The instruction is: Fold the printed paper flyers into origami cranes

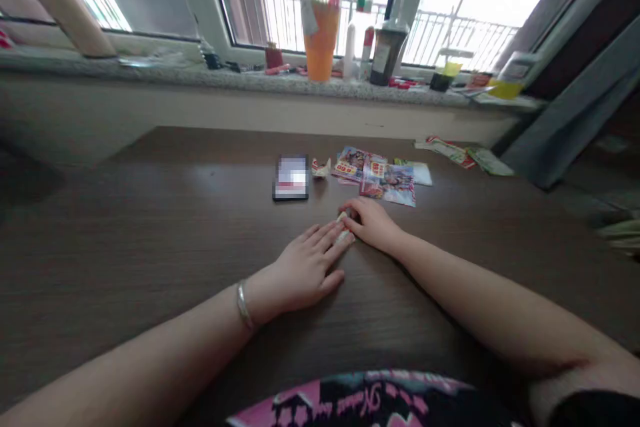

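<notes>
Paper (343,235), small and pale, lies on the table (150,240) between the two hands I watch from afar, mostly hidden by fingers. Its long axis seems to run away from the wearer. My left hand (314,270) rests flat over it, fingers spread, gripping nothing; my right hand (373,221) curls at its far tip, nearer that end, but I cannot tell whether thumb and forefinger actually pinch it.
</notes>
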`<state>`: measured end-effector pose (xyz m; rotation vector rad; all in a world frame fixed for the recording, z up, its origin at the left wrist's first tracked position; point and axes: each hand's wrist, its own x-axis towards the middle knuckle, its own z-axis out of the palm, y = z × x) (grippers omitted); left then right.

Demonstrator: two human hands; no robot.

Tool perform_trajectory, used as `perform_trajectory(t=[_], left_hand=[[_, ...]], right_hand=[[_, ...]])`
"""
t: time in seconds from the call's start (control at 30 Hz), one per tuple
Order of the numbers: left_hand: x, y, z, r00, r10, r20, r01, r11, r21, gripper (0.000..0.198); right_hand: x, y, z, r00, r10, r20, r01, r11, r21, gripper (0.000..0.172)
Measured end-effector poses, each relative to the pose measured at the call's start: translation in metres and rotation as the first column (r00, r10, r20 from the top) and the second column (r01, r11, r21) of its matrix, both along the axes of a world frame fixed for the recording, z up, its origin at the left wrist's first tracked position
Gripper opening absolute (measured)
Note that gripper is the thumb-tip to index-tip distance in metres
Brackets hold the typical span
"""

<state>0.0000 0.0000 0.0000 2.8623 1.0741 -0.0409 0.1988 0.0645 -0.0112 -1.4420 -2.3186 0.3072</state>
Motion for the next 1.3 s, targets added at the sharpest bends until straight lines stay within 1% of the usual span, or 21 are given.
perform_trajectory(t=[0.1, 0.2, 0.33, 0.43, 0.53, 0.63, 0.7, 0.77, 0.9, 1.13, 1.2, 1.3], left_hand=[[0.003, 0.001, -0.002, 1.0, 0.001, 0.016, -0.001, 1.0, 0.019, 0.064], [0.004, 0.002, -0.004, 1.0, -0.006, 0.02, 0.005, 0.999, 0.042, 0.065], [0.006, 0.003, -0.009, 1.0, -0.006, 0.016, 0.005, 0.999, 0.054, 0.067], [0.006, 0.002, -0.01, 1.0, -0.008, 0.019, 0.007, 0.999, 0.046, 0.069], [0.005, -0.002, -0.006, 1.0, 0.002, 0.002, -0.002, 1.0, 0.016, 0.072], [0.001, -0.006, 0.001, 0.999, 0.018, -0.031, -0.019, 0.999, -0.033, 0.074], [-0.002, -0.007, 0.006, 0.999, 0.02, -0.033, -0.022, 0.999, -0.049, 0.074], [-0.004, -0.007, 0.008, 1.0, 0.006, -0.023, -0.007, 0.998, -0.056, 0.074], [-0.007, -0.005, 0.008, 1.0, -0.027, 0.01, 0.028, 0.999, -0.043, 0.071], [-0.008, -0.003, 0.01, 0.999, -0.043, 0.015, 0.044, 0.999, -0.022, 0.061], [-0.009, -0.002, 0.012, 0.999, -0.052, 0.011, 0.053, 0.998, -0.026, 0.058], [-0.011, 0.0, 0.013, 0.998, -0.066, 0.012, 0.066, 0.997, -0.039, 0.056]], right_hand=[[0.008, -0.017, -0.005, 0.999, -0.012, 0.033, 0.01, 0.998, 0.061, 0.03], [0.013, -0.026, -0.007, 0.995, 0.001, 0.1, -0.011, 0.994, 0.105, 0.033], [0.016, -0.028, -0.006, 0.985, -0.01, 0.173, -0.01, 0.993, 0.118, 0.036], [0.017, -0.027, -0.005, 0.977, -0.024, 0.214, -0.003, 0.992, 0.125, 0.038], [0.016, -0.028, -0.004, 0.968, -0.027, 0.25, -0.001, 0.994, 0.111, 0.041], [0.014, -0.03, -0.002, 0.959, -0.008, 0.285, -0.013, 0.997, 0.07, 0.048], [0.013, -0.03, 0.0, 0.953, 0.004, 0.304, -0.016, 0.999, 0.037, 0.054], [0.012, -0.031, 0.001, 0.949, 0.01, 0.316, -0.014, 1.0, 0.009, 0.056], [0.014, -0.03, 0.001, 0.95, -0.003, 0.313, 0.005, 1.0, -0.006, 0.054], [0.012, -0.017, -0.001, 0.963, -0.039, 0.265, 0.028, 0.999, 0.046, 0.043], [0.009, -0.013, 0.0, 0.963, -0.067, 0.26, 0.05, 0.996, 0.071, 0.038], [0.004, -0.008, 0.002, 0.956, -0.148, 0.255, 0.12, 0.985, 0.123, 0.031]])
